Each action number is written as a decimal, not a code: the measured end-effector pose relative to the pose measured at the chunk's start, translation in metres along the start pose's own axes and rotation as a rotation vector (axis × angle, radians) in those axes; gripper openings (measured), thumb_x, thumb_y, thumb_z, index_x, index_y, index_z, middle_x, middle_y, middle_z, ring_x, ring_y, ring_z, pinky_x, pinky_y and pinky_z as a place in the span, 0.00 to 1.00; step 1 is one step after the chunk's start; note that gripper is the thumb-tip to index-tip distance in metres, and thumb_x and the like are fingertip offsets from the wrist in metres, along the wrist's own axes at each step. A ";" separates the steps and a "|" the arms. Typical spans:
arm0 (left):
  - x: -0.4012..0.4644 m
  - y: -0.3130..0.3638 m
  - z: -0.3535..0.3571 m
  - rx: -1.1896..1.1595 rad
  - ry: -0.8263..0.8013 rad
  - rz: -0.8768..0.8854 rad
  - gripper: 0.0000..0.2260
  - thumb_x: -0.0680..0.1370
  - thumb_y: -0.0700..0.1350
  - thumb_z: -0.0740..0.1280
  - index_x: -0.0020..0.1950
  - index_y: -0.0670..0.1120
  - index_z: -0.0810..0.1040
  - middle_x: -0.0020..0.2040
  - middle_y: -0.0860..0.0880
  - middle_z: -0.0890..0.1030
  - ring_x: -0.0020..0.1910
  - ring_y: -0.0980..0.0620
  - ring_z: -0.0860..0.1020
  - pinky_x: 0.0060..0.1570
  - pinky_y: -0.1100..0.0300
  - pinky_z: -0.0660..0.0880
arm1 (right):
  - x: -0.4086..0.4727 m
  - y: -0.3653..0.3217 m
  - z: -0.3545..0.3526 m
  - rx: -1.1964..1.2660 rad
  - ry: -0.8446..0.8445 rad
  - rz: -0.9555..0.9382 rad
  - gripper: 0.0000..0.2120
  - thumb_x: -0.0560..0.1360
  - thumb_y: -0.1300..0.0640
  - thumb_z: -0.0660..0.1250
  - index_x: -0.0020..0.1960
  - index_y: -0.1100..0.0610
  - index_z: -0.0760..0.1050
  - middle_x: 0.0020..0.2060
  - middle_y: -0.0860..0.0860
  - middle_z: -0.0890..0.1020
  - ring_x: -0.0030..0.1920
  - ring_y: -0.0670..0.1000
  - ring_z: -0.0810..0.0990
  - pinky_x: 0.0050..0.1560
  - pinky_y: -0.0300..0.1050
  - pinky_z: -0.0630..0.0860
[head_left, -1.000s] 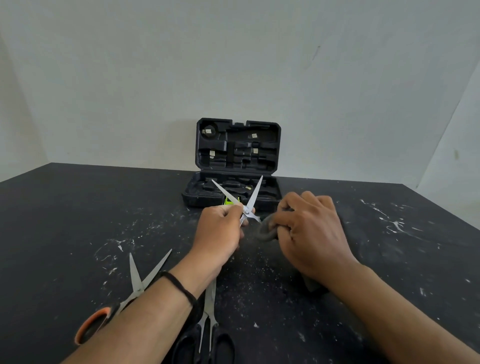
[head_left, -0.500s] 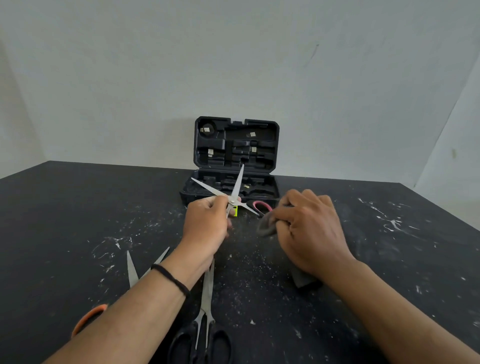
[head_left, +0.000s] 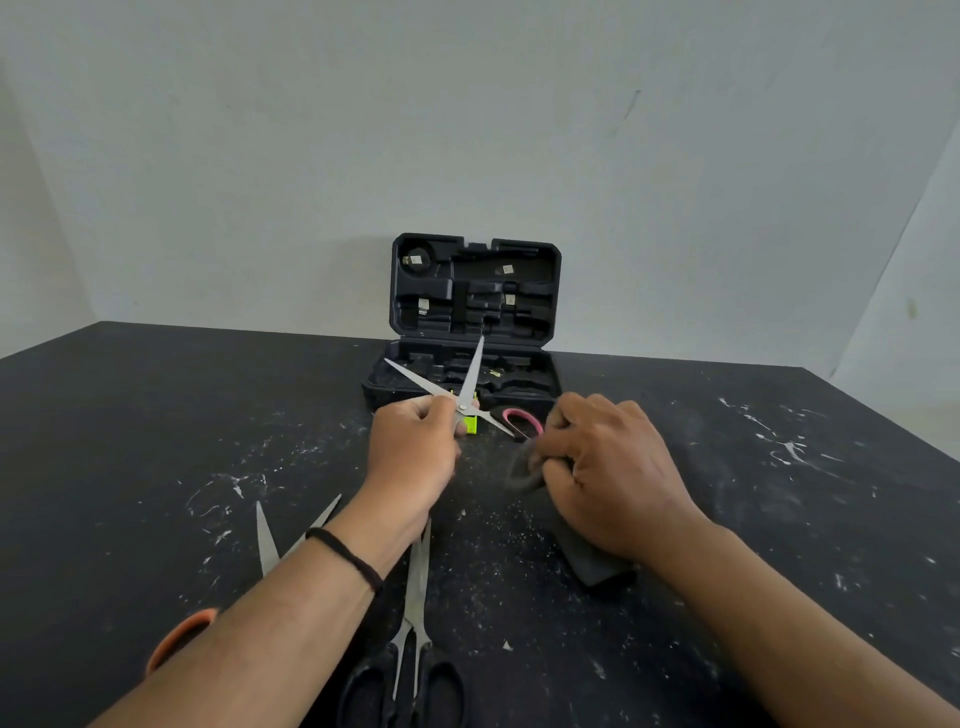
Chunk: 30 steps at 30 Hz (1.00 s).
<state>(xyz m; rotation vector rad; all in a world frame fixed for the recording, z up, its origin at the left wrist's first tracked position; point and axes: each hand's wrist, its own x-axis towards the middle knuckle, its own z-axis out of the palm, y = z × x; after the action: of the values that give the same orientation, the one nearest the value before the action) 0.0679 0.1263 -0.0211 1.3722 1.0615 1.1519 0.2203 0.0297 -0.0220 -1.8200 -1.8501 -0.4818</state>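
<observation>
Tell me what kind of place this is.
Probably a small workbench or craft corner: a paint-flecked black table, an open tool case before a bare wall, and scissors gripped by the left hand.

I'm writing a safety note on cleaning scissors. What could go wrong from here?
1. The scissors in the left hand are open, both edges bare; the right hand, bunching the cloth close by, could be cut wiping along an edge.
2. The left grip sits near the pivot; a slip could close the blades on a finger.
3. The left forearm hangs over open orange scissors on the table; lowering it might mean a nick.
</observation>
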 end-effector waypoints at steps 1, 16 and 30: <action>0.002 0.000 -0.002 -0.009 0.015 -0.003 0.14 0.80 0.40 0.61 0.34 0.42 0.77 0.32 0.43 0.73 0.31 0.49 0.67 0.30 0.58 0.63 | -0.001 0.003 -0.001 -0.008 -0.021 0.004 0.19 0.73 0.53 0.54 0.40 0.43 0.84 0.38 0.43 0.74 0.39 0.47 0.70 0.44 0.49 0.71; 0.006 -0.004 -0.004 -0.005 0.034 -0.038 0.13 0.78 0.40 0.61 0.36 0.41 0.79 0.35 0.42 0.73 0.35 0.47 0.67 0.34 0.53 0.63 | -0.002 -0.005 0.004 0.070 0.016 0.071 0.17 0.73 0.48 0.59 0.53 0.38 0.84 0.38 0.43 0.71 0.32 0.47 0.72 0.32 0.43 0.74; 0.009 -0.001 -0.003 -0.083 0.045 -0.107 0.13 0.78 0.40 0.61 0.34 0.42 0.76 0.33 0.44 0.72 0.26 0.52 0.65 0.27 0.60 0.60 | -0.004 -0.010 0.010 -0.058 0.143 0.003 0.10 0.71 0.50 0.65 0.45 0.45 0.85 0.37 0.46 0.72 0.26 0.48 0.66 0.28 0.39 0.67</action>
<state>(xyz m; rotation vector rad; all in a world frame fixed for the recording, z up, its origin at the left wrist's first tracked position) 0.0663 0.1360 -0.0214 1.2159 1.0940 1.1404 0.2090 0.0314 -0.0318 -1.7765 -1.7530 -0.6539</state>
